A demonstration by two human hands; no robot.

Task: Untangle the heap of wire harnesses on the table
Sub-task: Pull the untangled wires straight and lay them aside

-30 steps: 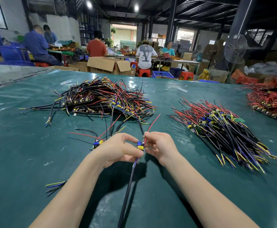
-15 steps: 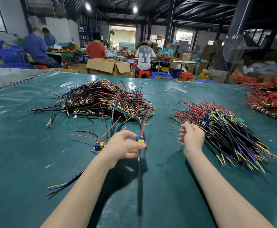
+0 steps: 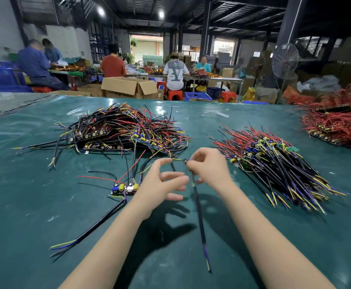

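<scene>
A tangled heap of wire harnesses (image 3: 120, 130) with black, red and yellow wires lies at the table's middle left. My right hand (image 3: 209, 167) pinches the top end of one harness, whose black sheathed cable (image 3: 199, 217) hangs down toward me above the table. My left hand (image 3: 162, 182) hovers just left of that cable with fingers spread and holds nothing. A loose harness with small blue and yellow parts (image 3: 124, 187) lies on the table left of my left hand. A sorted pile of harnesses (image 3: 274, 161) lies to the right.
The green table (image 3: 34, 205) stretches to all sides. A red-wired pile (image 3: 337, 124) sits at the far right. Beyond the far edge stand cardboard boxes (image 3: 128, 86), stools, a fan (image 3: 285, 61) and several people at other benches.
My right hand came back from the sorted pile and took hold of the harness's top end. My left hand let go of it and opened its fingers.
</scene>
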